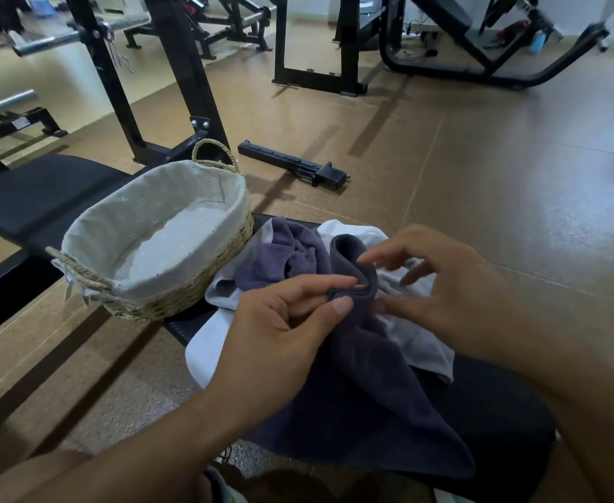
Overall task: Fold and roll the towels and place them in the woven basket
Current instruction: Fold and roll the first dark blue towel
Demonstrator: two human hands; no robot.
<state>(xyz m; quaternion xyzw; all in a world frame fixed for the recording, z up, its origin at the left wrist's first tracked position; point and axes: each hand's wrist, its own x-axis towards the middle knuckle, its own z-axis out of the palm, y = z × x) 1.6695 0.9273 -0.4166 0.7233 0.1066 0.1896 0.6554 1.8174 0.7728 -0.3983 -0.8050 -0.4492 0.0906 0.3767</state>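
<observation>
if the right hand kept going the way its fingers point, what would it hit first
Probably the folded edge of the dark grey towel, just left of the right hand's fingertips; the left hand pinches that edge. Depth is unclear.

A long black metal bar with notches (293, 165) is seen lying flat on the brown speckled floor (479, 183), near black steel gym frames (175, 78) and chrome barbell sleeves (80, 30).

Black padded bench (498, 412) with woven basket (189, 285), white towel (204, 350), dark towel (371, 386) atop.
</observation>
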